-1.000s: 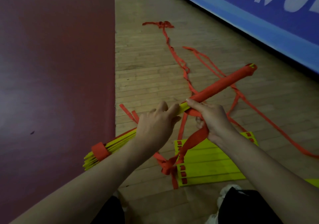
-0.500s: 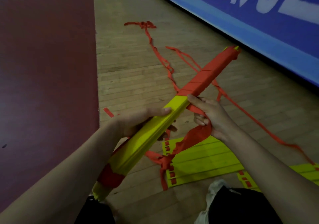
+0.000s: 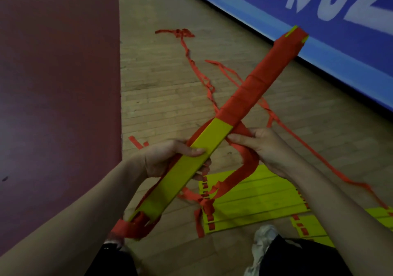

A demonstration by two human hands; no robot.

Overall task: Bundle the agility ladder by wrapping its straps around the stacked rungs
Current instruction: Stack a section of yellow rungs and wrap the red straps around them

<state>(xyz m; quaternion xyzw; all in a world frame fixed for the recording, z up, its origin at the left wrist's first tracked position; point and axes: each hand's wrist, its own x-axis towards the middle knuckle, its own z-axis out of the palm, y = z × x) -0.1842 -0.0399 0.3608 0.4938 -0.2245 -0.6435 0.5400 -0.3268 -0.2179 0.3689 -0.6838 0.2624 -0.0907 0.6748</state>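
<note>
a person's left hand [image 3: 168, 161] grips the stacked rungs [image 3: 176, 182] at mid-length, thumb across the top face, holding them slantwise above the wooden floor [image 3: 161, 80]. the right hand [image 3: 263, 146] clasps the red strap [image 3: 248, 161] just beside the wound half. judged best: pull the strap taut, lay each turn flush against the last, and hold the stack square so no rung slips.

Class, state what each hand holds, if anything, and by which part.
The left hand grips the stacked rungs at their bare yellow middle; the right hand holds the red strap just below the wrapped part.
</note>
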